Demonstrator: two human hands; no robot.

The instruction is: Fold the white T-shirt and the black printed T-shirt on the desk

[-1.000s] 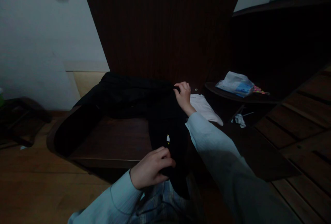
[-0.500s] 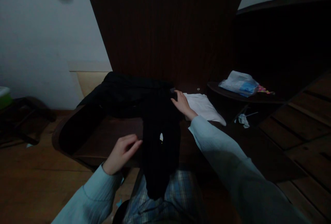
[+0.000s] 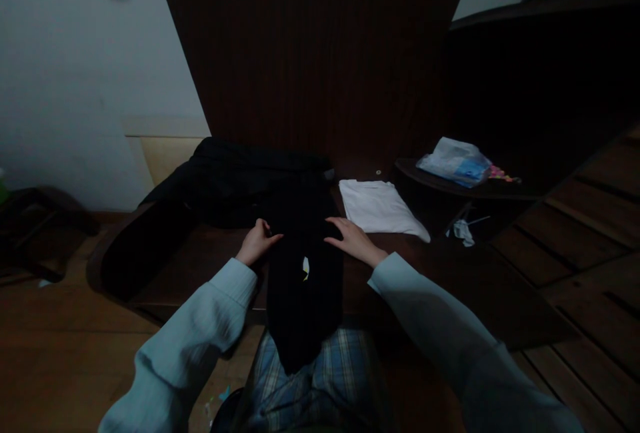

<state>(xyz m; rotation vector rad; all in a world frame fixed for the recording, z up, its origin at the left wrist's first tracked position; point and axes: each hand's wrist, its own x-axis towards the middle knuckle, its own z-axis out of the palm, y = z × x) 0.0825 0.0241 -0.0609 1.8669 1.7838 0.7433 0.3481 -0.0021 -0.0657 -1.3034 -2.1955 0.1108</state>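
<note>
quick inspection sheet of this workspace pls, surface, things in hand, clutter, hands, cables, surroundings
surface: dark wooden table, dimly lit.
things in hand: black garment laid along the table, its end hanging over the near edge onto the lap; small pale tag showing.
clutter: folded white cloth beside it; dark clothing pile behind; plastic bag on a side shelf.
hands: left hand at the garment's left edge, right hand flat on its right edge.
cables: nothing seen.
surroundings: white wall, dark wood panel, wooden floor.

The black garment's (image 3: 300, 246) lower end hangs hidden below the table edge (image 3: 200, 309).
</note>
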